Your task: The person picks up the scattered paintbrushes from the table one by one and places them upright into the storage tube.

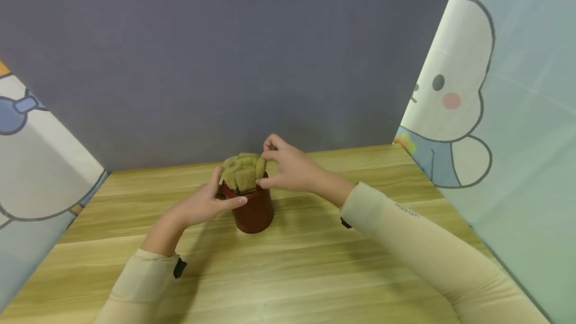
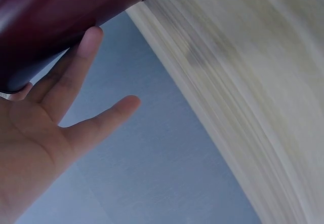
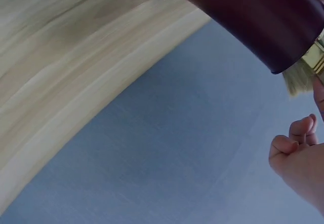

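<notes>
Well along, by the look of it. Dark red cup [image 1: 253, 211] upright on the wooden table [image 1: 315, 274], near the grey back wall [image 1: 225, 54], already packed with a cluster of brushes [image 1: 243, 171], bristles up. Left hand [image 1: 204, 205] laid against the cup's side, fingers straight, steadying. Right hand [image 1: 288, 168] pinching the tip of 1 brush at the rim. Probably only settling this last brush left; no loose brushes visible on the table.

place: a small screened-off work booth
back: plain grey panel [image 1: 225, 54]
sides: cartoon-rabbit sheets [image 1: 495, 89]
surface: pale wood-grain desk [image 1: 315, 274]
</notes>
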A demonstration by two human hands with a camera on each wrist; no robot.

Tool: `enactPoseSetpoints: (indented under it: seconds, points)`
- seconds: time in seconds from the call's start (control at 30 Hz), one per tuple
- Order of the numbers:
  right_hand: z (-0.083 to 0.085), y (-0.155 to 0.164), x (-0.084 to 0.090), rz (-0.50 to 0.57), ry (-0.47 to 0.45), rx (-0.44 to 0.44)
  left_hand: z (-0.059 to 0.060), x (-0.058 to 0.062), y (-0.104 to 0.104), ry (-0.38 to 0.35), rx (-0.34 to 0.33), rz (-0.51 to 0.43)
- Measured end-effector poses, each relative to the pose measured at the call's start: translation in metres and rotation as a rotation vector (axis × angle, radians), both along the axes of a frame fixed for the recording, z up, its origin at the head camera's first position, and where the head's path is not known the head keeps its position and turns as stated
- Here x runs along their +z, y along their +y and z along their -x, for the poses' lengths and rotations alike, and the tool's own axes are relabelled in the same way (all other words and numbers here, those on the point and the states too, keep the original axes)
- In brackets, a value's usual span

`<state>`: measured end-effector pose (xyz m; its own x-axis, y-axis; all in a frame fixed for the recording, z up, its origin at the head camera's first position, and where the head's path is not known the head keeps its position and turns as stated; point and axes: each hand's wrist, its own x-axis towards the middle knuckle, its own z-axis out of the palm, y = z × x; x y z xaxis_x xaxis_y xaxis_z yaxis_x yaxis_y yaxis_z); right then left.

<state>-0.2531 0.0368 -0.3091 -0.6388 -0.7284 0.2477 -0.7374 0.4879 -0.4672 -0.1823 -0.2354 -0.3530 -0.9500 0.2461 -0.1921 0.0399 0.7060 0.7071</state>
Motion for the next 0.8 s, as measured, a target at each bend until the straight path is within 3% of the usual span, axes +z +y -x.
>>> enactPoseSetpoints:
  seconds: [0.33, 0.57, 0.73, 0.8]
  points:
    - [-0.002, -0.008, 0.006, -0.018, -0.182, -0.124, 0.001, -0.005, 0.003, 0.016, -0.006, -0.053]
    - [0.001, -0.013, 0.000, 0.037, -0.144, -0.172, 0.005, -0.005, 0.004, 0.005, 0.004, -0.035]
    - [0.001, -0.008, -0.011, -0.026, -0.039, -0.091, 0.011, -0.008, 0.006, 0.014, -0.004, -0.041]
    - [0.002, -0.005, -0.017, -0.055, -0.039, -0.056, 0.013, -0.010, 0.007, 0.014, -0.007, -0.046]
